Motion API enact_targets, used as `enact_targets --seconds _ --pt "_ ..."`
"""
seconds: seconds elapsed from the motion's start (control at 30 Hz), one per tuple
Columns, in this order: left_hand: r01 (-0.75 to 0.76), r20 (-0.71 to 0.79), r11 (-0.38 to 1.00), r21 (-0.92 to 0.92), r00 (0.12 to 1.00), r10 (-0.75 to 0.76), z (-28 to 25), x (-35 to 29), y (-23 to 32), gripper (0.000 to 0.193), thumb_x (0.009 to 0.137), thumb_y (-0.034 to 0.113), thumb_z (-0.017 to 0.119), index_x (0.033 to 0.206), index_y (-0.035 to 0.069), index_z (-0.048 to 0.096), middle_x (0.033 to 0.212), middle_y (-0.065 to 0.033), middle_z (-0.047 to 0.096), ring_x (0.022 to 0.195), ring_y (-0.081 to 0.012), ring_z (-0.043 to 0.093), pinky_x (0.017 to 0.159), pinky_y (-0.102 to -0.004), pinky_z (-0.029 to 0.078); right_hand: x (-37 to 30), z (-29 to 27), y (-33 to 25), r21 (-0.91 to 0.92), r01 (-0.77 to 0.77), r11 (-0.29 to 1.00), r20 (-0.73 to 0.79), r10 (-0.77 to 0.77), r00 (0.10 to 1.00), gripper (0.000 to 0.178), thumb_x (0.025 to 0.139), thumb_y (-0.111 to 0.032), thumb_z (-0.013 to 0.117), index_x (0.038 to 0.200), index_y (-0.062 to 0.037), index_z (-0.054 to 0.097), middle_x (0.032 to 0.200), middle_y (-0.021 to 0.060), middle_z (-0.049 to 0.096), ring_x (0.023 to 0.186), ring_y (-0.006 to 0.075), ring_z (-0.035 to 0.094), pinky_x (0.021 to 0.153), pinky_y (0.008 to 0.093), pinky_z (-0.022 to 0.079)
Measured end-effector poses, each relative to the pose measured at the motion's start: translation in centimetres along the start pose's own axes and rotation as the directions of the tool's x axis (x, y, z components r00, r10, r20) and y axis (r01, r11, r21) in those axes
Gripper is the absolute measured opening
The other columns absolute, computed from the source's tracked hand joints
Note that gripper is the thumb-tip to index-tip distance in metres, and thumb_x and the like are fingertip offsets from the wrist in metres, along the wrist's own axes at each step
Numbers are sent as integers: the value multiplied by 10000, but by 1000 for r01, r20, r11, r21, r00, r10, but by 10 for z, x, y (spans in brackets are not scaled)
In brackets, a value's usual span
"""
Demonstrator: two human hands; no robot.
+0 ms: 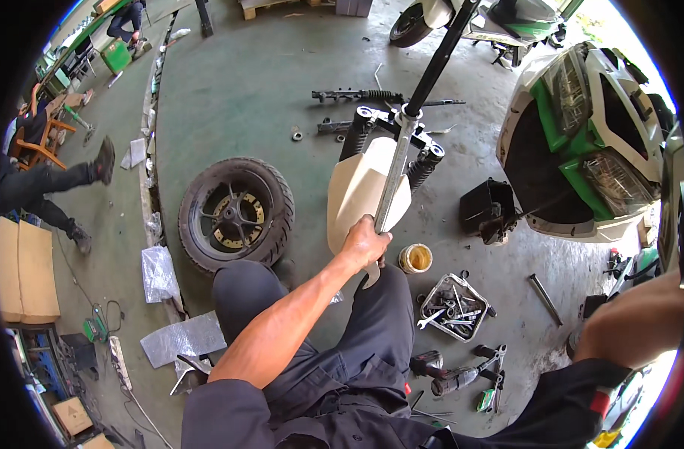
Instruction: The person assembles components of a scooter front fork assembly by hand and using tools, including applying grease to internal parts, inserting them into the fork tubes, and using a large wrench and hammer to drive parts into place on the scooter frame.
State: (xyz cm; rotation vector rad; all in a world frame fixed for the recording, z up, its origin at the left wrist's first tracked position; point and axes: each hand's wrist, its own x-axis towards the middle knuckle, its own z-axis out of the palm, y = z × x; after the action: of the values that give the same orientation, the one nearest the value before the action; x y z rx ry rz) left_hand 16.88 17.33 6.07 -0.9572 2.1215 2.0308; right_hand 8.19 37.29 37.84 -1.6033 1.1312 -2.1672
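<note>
My left hand [366, 243] is closed around the lower part of a long steel wrench [393, 182], whose open jaw sticks out below my fist by my knee. The wrench's upper end meets the base of the black steering tube [441, 56] on a motorbike front fork; how it seats there is too small to tell. Below the fork's two black springs [426, 166] sits a cream-white fender [361, 187], partly behind the wrench. My right arm stretches out to the right rim beside the white and green scooter front panel [581, 142]; its hand is out of view.
A wheel with tire [237, 213] lies left of the fender. Right of my knee stand an open tub of yellowish grease [416, 259] and a tray of wrenches [454, 307]. Nearby lie power drills [454, 380] and a metal bar [545, 299]. Another person's leg [54, 179] shows at left.
</note>
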Motion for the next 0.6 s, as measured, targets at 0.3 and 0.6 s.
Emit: enact_targets --seconds 0.3,0.6 --pt "-147 -42 974 171 987 156 -3 53 -12 400 767 212 701 956 -112 560 708 -194 676 586 -266 681 584 -413 551 -135 -26 206 24 -852 523 -600 689 406 539 969 -584 437 813 -73 510 552 -16 435 386 82 401 364 253 315" --pt "4 8 999 40 1000 -4 2 -1 -9 317 845 121 681 984 -103 506 674 -152 620 474 -222 624 433 -370 492 -78 -39 34 -416 -449 791 -704 32 710 441 1018 -468 329 843 -110 517 615 -20 416 444 78 350 407 228 314"
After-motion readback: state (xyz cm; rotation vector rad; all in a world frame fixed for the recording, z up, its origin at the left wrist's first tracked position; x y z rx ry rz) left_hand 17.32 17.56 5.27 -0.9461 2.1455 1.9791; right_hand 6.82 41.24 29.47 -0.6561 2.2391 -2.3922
